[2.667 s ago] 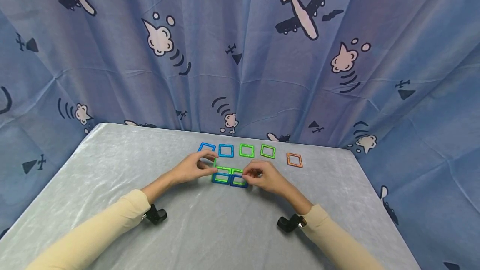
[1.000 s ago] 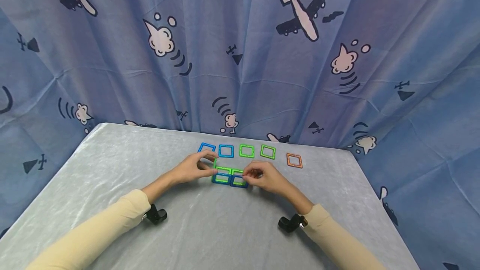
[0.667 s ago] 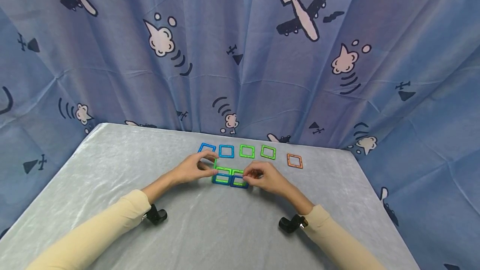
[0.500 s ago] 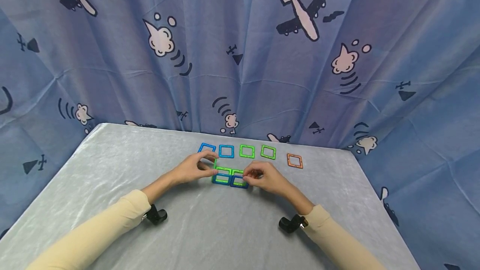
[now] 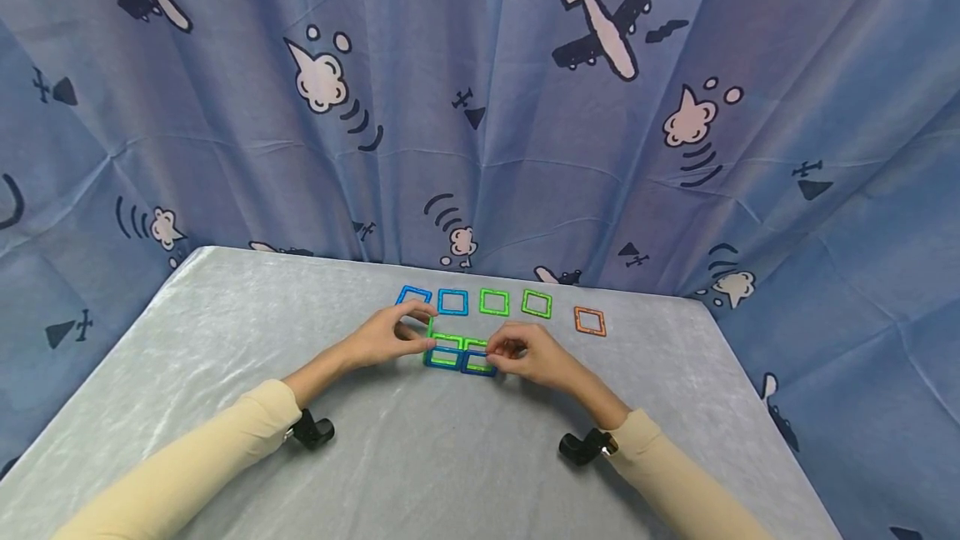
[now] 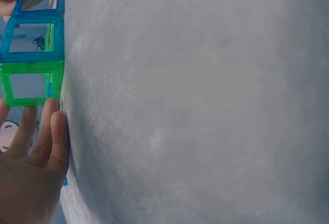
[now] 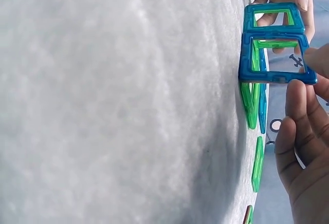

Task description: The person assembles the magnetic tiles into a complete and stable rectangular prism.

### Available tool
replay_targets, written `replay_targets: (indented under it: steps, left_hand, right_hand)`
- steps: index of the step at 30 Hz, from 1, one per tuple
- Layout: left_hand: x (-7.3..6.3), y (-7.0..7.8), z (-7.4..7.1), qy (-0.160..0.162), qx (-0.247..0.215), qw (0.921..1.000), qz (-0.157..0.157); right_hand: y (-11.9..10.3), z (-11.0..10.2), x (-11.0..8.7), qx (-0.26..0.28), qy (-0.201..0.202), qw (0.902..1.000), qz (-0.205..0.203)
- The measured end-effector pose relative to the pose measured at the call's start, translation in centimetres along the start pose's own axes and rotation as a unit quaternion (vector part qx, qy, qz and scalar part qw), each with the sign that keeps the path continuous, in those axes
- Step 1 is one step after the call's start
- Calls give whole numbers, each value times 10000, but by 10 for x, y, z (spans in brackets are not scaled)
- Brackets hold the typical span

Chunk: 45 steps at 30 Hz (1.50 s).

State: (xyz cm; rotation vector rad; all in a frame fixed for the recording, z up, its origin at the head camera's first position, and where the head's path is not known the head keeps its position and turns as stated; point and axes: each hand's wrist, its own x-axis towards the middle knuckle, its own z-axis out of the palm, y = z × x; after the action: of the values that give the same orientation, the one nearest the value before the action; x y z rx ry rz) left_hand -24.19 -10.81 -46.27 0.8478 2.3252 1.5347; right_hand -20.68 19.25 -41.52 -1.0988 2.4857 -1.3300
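Observation:
Magnetic square tiles stand joined in a small structure mid-table. Along its front are a left blue tile (image 5: 444, 357) and a right blue tile (image 7: 278, 77), with green tiles behind. My left hand (image 5: 386, 335) is at the structure's left end; in the left wrist view its rather straight fingers touch the edge of a green tile (image 6: 31, 101). With thumb and fingers, my right hand (image 5: 536, 354) pinches the right blue tile at its upper right corner. The hands hide parts of the structure's left and right ends.
Behind the structure a row of loose tiles lies flat: a blue tile (image 5: 452, 302), another partly behind the left hand, a green tile (image 5: 494, 302), a second green tile (image 5: 537, 304) and an orange tile (image 5: 590, 321). A patterned curtain (image 5: 480, 107) hangs beyond the cloth-covered table (image 5: 420, 457).

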Motion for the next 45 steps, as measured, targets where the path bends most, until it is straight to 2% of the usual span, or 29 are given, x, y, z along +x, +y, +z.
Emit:
replay_targets:
  steps: [24,32,38,45]
  left_hand:
    - [-1,0,-2,-25,-44,10000,36]
    - [-2,-1,2,0,-84,10000,40]
    - [-2,-1,2,8,-114,9999,46]
    - [-1,1,0,1,-72,9999,75]
  right_hand:
    - [11,-21,-24,111,412,9989,200]
    - [51,-34,-45,51,718,9968,356]
    - [61,-51,-62,124,953,9927,727]
    - [82,-70,-77,4,1352,9863,945]
